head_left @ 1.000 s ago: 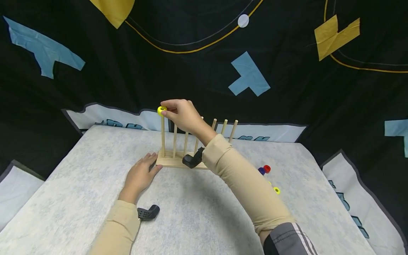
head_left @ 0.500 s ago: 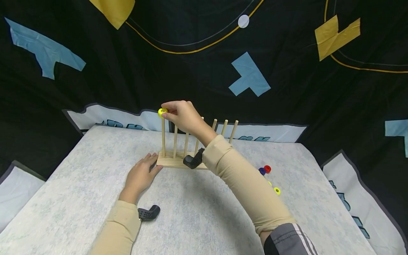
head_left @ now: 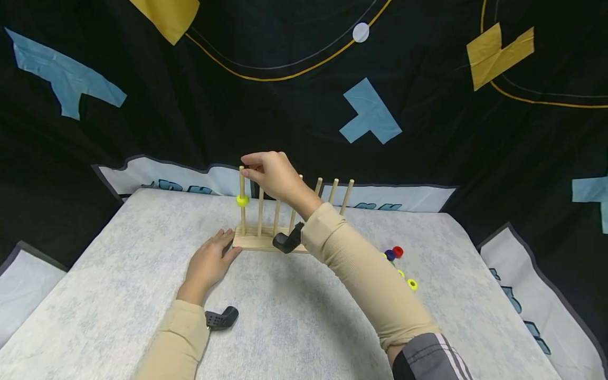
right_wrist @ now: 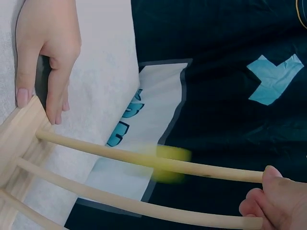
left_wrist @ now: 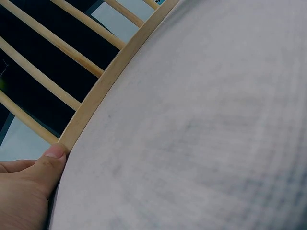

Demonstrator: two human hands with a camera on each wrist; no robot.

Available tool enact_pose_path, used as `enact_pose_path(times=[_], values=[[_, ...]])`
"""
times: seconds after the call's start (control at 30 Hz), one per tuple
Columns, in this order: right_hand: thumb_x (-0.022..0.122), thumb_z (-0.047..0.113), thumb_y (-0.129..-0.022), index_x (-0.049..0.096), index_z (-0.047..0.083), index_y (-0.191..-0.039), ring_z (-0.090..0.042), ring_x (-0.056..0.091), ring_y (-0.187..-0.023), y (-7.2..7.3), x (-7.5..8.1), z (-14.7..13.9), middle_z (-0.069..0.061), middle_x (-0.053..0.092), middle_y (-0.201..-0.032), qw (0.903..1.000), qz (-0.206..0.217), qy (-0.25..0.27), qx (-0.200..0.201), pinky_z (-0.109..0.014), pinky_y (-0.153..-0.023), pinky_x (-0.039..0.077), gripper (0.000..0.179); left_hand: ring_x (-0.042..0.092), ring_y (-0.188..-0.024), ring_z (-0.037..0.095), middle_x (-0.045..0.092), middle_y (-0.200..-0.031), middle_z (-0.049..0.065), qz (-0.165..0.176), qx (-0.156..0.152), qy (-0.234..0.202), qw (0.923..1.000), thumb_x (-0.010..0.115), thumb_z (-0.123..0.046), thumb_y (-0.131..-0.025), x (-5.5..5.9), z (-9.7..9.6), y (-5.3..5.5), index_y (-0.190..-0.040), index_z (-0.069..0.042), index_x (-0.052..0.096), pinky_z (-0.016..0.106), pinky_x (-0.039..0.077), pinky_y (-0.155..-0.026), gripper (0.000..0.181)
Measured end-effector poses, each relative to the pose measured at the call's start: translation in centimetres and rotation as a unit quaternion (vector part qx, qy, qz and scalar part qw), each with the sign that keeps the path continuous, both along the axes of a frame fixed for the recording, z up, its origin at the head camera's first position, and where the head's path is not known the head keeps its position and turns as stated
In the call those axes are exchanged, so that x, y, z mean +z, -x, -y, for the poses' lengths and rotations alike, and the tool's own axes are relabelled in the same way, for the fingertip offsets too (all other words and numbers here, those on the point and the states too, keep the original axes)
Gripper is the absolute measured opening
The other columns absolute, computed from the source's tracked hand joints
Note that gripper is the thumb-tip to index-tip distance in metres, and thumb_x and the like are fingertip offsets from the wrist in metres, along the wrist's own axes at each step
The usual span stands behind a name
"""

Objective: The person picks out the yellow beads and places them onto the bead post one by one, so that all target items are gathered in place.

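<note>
- Yellow bead (head_left: 243, 201), threaded around the leftmost wooden peg (head_left: 243, 219), about midway between the peg's tip and the base (head_left: 256, 244), touching no fingers
- It is likely light, hard and smooth, so slick but hardly fragile; a pinch across its outer sides, clear of the hole, should suit it
- The thin peg looks stiff, and the bead probably slides freely on it
- Right hand (head_left: 275, 171): thumb and index finger parted beside the peg's tip, holding no bead; whether they touch the wood I cannot tell
- Left hand (head_left: 209, 264): fingers fairly straight, thumb apart, resting against the base's left end on the tabletop (head_left: 285, 316)
- The right sleeve (head_left: 366, 274) and black wrist camera (head_left: 286, 240) hide the base's right part
- Near that sleeve lie a red bead (head_left: 398, 252), a blue bead (head_left: 390, 255) and others, some partly covered; the threaded bead blurs in the right wrist view
</note>
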State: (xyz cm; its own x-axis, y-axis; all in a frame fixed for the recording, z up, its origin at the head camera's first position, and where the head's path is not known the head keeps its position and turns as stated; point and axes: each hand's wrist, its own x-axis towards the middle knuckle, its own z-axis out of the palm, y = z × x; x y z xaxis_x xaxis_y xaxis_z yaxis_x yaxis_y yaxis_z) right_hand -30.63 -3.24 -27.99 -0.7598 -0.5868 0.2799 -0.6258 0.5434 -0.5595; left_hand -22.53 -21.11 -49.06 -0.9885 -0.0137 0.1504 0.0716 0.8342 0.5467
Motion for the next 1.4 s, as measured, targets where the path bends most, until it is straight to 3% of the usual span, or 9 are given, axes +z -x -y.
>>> enact_pose_path(times=[0.3, 0.7, 0.93, 1.4], values=[[0.065, 0.02, -0.097, 0.065, 0.009, -0.131, -0.012, 0.067, -0.112, -0.4, 0.6, -1.0, -0.004, 0.069, -0.129, 0.9994, -0.013, 0.033, -0.004, -0.015, -0.093, 0.054, 0.036, 0.034, -0.147, 0.04, 0.043, -0.155, 0.016, 0.007, 0.002, 0.0, 1.0, 0.058, -0.039, -0.1, 0.0, -0.1, 0.0, -0.148, -0.005, 0.044, 0.064, 0.029, -0.116, 0.06], [0.067, 0.022, -0.096, 0.066, 0.009, -0.129, -0.012, 0.069, -0.111, -1.5, 0.7, -3.8, -0.005, 0.07, -0.127, 0.9951, -0.044, 0.088, 0.003, -0.018, -0.093, 0.056, 0.036, 0.033, -0.147, 0.04, 0.042, -0.155, 0.016, 0.009, 0.006, 0.004, 0.9999, 0.057, -0.038, -0.101, 0.2, -0.2, -0.1, -0.149, -0.005, 0.044, 0.065, 0.029, -0.116, 0.06], [0.068, 0.02, -0.095, 0.067, 0.008, -0.128, -0.012, 0.07, -0.109, -2.4, 0.8, -5.9, -0.005, 0.07, -0.127, 0.9939, -0.057, 0.094, 0.008, -0.02, -0.091, 0.057, 0.035, 0.034, -0.147, 0.039, 0.042, -0.156, 0.016, 0.013, 0.011, 0.005, 0.9998, 0.057, -0.038, -0.101, 0.3, -0.3, -0.1, -0.149, -0.006, 0.043, 0.064, 0.029, -0.116, 0.06], [0.07, 0.02, -0.094, 0.069, 0.01, -0.125, -0.011, 0.071, -0.106, -3.7, 0.4, -10.4, -0.003, 0.072, -0.123, 0.992, -0.047, 0.117, 0.002, -0.027, -0.092, 0.058, 0.032, 0.032, -0.147, 0.04, 0.04, -0.156, 0.016, 0.011, 0.006, 0.003, 0.9999, 0.055, -0.039, -0.102, 0.4, -0.4, -0.3, -0.15, -0.005, 0.042, 0.065, 0.027, -0.116, 0.061]])
